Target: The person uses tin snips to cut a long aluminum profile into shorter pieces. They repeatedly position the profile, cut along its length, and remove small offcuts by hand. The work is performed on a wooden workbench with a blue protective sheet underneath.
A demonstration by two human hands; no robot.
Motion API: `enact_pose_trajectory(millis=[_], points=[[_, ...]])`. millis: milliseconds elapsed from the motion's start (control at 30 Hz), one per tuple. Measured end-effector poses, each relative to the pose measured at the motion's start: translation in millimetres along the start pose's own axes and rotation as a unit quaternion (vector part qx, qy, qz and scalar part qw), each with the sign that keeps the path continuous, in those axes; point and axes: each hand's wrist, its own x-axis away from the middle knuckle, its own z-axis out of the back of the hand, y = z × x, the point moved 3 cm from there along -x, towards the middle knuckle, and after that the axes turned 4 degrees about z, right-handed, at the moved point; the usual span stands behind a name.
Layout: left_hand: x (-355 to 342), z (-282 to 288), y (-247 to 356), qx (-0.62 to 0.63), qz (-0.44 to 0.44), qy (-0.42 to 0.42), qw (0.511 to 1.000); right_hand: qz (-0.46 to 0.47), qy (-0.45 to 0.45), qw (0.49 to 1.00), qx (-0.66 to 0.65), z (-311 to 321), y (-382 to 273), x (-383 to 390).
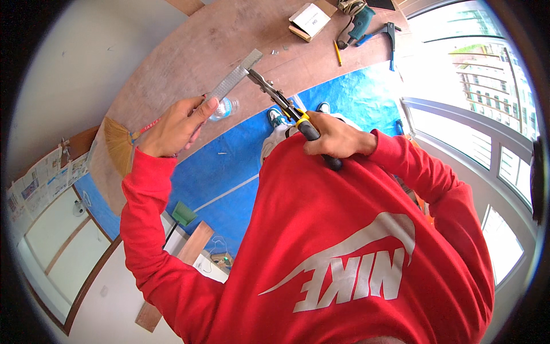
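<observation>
My left hand (179,125) is closed around the lower end of a narrow grey metal strip (228,83), thumb on top. The strip has a dimpled surface and points up and away to the right. My right hand (339,136) grips a pair of tin snips (277,97) with black handles and yellow accents. Their handles are spread apart. The jaws of the snips meet the strip's right edge near its far end; whether the blades have bitten into it I cannot tell. A clear plastic bottle (224,108) shows just behind my left hand.
On the brown worktop (172,63) are an opened small box (309,23), a teal power drill (360,26), a blue-handled hand tool (391,43) and a yellow pencil (338,53). A straw broom (118,146) lies at left. Blue sheeting (217,183) and a green dustpan (183,213) are below.
</observation>
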Motion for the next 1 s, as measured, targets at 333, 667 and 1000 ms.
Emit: enact_pose_trajectory(millis=[333,667,1000], points=[[-3.9,-6.8,-5.9,0.005,0.040,-0.029,0.999,0.024,-0.003,0.999,-0.033,-11.9,21.2,-3.5],[12.6,-14.9,-1.6,-0.016,0.052,-0.031,0.998,0.074,0.025,0.995,-0.066,-24.2,31.4,6.1],[29.4,9.6,28.9,-0.030,0.028,0.048,0.998,0.083,0.097,0.989,-0.069,-18.8,6.8,-11.6]])
